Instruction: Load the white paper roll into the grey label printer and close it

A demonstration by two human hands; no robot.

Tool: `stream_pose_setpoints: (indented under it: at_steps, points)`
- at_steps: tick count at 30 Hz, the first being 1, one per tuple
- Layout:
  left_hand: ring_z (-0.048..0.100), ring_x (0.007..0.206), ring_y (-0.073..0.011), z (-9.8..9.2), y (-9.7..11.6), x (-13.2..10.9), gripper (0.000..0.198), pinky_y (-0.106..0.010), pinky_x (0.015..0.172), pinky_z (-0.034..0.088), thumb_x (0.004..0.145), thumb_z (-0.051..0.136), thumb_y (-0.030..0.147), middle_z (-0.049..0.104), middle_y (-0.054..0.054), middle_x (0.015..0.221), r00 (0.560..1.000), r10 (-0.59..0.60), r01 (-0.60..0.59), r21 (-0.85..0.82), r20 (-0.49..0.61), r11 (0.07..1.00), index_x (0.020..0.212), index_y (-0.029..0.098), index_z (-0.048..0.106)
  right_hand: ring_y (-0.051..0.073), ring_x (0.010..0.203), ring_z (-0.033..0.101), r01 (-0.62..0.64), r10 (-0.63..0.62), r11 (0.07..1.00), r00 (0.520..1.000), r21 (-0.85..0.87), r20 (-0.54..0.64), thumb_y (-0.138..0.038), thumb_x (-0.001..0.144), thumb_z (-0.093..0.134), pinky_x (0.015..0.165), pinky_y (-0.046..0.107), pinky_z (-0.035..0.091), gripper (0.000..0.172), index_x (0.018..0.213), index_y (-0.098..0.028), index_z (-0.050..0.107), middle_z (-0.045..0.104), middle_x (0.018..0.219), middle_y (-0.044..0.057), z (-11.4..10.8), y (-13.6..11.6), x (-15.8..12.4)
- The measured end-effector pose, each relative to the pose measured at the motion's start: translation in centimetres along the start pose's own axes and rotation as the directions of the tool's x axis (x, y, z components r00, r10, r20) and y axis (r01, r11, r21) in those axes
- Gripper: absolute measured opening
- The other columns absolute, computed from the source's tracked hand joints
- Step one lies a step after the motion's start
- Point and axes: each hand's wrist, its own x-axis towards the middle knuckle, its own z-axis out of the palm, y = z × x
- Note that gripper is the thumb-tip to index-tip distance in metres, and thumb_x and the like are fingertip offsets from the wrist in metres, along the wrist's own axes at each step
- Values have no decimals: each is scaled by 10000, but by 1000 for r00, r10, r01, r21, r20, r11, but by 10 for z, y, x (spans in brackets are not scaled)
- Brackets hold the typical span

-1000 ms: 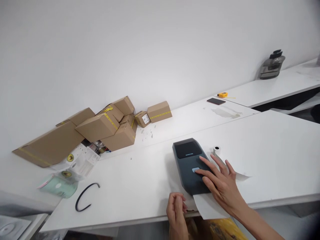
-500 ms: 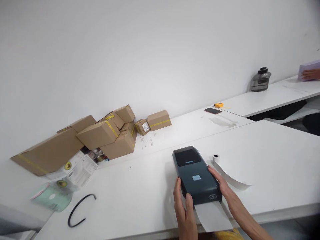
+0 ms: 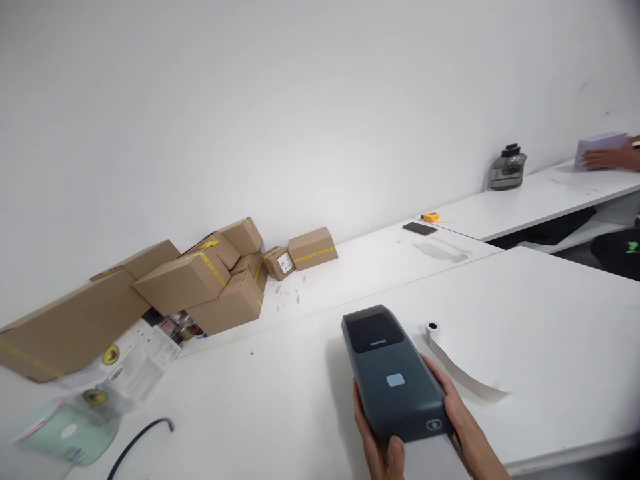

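Observation:
A dark grey-green portable printer [image 3: 400,383], with a black glossy panel at its far end and a pale blue button, is held between both hands above the white table. My left hand [image 3: 374,445] grips its left side near the front, thumb at the near edge. On the opposite side, my right hand [image 3: 461,410] is wrapped along the edge. White paper [image 3: 434,459] extends from below the near end, cut off by the frame. Right of the printer stands a small white paper roll [image 3: 432,331], its loose strip trailing across the table.
Cardboard boxes [image 3: 185,280] are piled against the wall at left, with plastic-wrapped packages and a mint-green pouch [image 3: 75,433] in front. A black curved strip [image 3: 137,443] lies nearby. Farther back are a phone [image 3: 420,229], tape measure [image 3: 430,217], jug [image 3: 509,168], and another person's hand [image 3: 610,159] at a lilac box.
The printer appears larger and slightly lower, still between both hands. The view has shifted, so the boxes and pouch sit farther left. More of the other person's hand shows.

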Motion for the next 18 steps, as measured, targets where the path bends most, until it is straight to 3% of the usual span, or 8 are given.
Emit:
stream_pose_setpoints:
  at_steps: [3,6,12,18]
  points:
    - [419,1419,-372,0,1,3,1206,-385,1084,456,675,637,794,372,-165,1590,999,34,-34,-20,21,999,1590,184,141,309,1410,451,-62,62,998,997,18,-34,-676,934,305,1136,469,417,641,1473,-348,417,452,1564,21,4,-7,0]
    - [440,1398,-376,-1,-1,6,1133,-380,1064,461,709,631,768,358,-191,1585,997,73,-73,-43,10,996,1564,173,187,303,1406,453,-106,107,994,992,22,-61,-658,948,279,1141,453,410,605,1456,-370,435,467,1553,-8,5,-6,1]
    - [427,1404,-362,-4,-10,9,1022,-370,1078,442,754,580,771,362,-183,1575,988,152,-152,17,-9,988,1522,174,266,325,1356,511,-157,151,987,982,-44,-117,-708,925,287,1112,433,444,645,1443,-378,482,532,1504,-26,1,8,6]
    - [391,1434,-354,-8,-13,10,1051,-351,1087,440,747,542,812,333,-171,1600,988,152,-152,67,0,986,1530,166,269,328,1369,500,-155,148,983,986,-100,-81,-729,924,231,1116,446,442,701,1492,-372,432,517,1517,-32,-6,23,7]
